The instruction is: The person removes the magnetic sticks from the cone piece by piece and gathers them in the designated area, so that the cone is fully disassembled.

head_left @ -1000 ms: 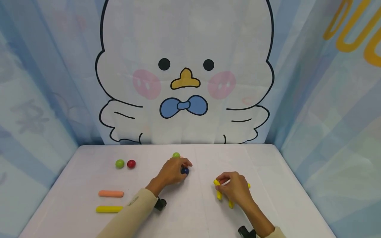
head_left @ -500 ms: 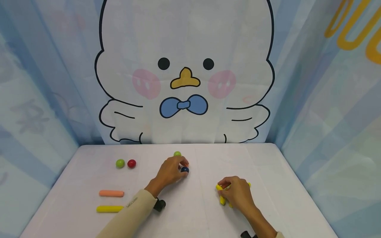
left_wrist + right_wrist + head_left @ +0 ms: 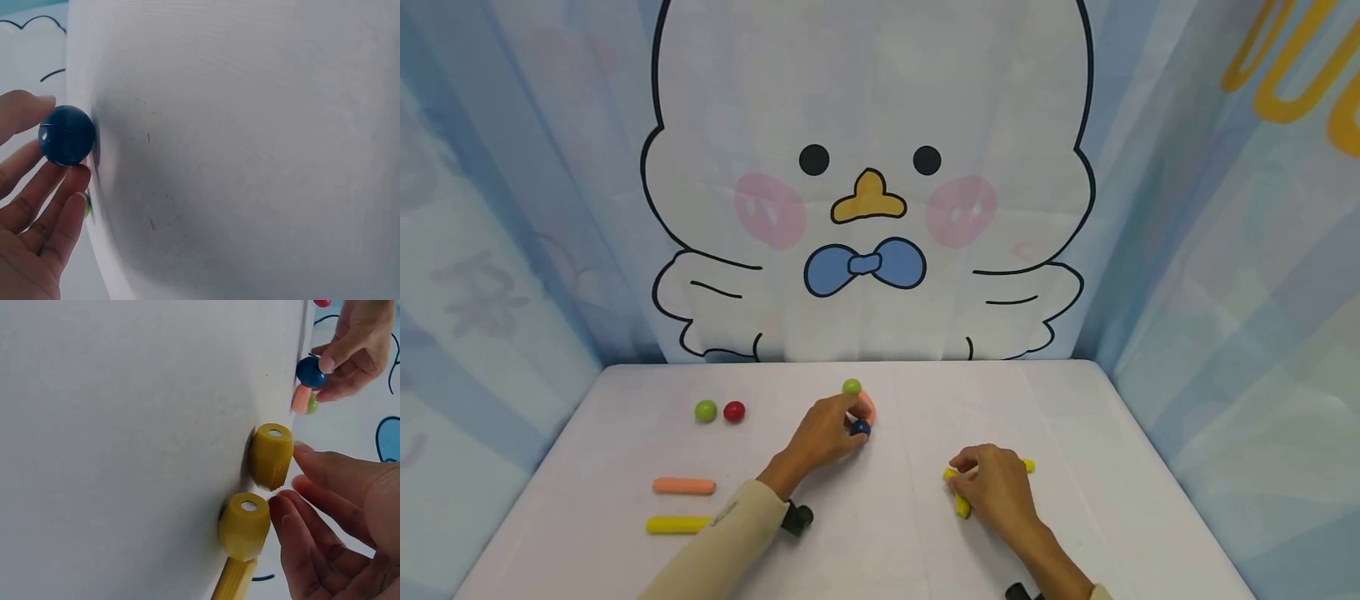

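My left hand [image 3: 823,433] pinches a dark blue ball [image 3: 860,427] between thumb and fingers, just above the white table. A curved peach piece [image 3: 868,407] and a green ball [image 3: 852,387] lie beside it, partly behind the fingers. My right hand [image 3: 997,490] has its thumb and fingertips at the ends of yellow magnetic sticks. The right wrist view shows one yellow stick [image 3: 272,455] by the thumb and a second yellow stick [image 3: 244,525] by the fingertips, both with silvery metal tips. Another yellow end [image 3: 1029,466] shows beyond the right hand, which hides much of the sticks.
At the back left of the table [image 3: 910,550] are a green ball [image 3: 706,411] and a red ball [image 3: 734,412]. A straight peach stick [image 3: 683,486] and a yellow stick [image 3: 676,525] lie nearer, the latter partly behind the left sleeve [image 3: 730,533]. A printed curtain [image 3: 865,325] hangs behind.
My right hand has shifted slightly nearer, and the left yellow stick has moved right and nearer. The blue ball has moved slightly left with my left hand, uncovering more of the peach piece.
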`<state>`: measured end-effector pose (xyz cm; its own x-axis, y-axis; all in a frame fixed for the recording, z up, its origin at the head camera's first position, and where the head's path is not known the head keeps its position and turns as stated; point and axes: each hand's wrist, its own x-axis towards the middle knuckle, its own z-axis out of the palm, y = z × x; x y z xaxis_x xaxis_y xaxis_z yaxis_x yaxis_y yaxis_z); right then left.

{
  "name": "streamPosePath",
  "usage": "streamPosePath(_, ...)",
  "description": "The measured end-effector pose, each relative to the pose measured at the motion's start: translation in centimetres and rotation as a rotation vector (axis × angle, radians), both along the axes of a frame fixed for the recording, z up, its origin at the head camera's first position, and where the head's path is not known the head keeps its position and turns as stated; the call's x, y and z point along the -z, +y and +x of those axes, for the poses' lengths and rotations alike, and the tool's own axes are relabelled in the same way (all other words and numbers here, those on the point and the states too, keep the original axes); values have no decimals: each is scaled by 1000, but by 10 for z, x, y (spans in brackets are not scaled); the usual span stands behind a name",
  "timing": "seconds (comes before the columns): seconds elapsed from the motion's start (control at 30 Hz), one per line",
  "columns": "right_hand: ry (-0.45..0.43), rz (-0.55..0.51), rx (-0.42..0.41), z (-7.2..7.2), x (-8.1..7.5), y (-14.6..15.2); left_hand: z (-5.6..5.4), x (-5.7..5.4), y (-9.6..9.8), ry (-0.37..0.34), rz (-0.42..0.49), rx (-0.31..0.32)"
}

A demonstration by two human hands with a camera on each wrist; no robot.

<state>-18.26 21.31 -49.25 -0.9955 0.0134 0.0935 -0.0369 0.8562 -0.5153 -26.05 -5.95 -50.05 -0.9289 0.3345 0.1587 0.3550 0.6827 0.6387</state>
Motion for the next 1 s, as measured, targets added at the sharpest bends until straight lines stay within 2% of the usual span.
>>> streamPosePath(0.2, 38, -29, 18, -7, -5, -6, 0, 1, -1, -57, -4, -45)
streamPosePath(0.33, 41, -59, -4, -14, -7, -15, 1, 2, -2, -81, -2, -39)
streamPosePath(0.53, 27, -183, -62, -27, -7, -28, 1, 3, -4, -117, 3, -13)
streamPosePath(0.7, 8, -266, -73, -38, -7, -40, 2, 5, -7, -130, 9, 14)
streamPosePath(1.0, -5, -355, -128, -64, -4, -63, 3, 7, -9, -148, 7, -8)
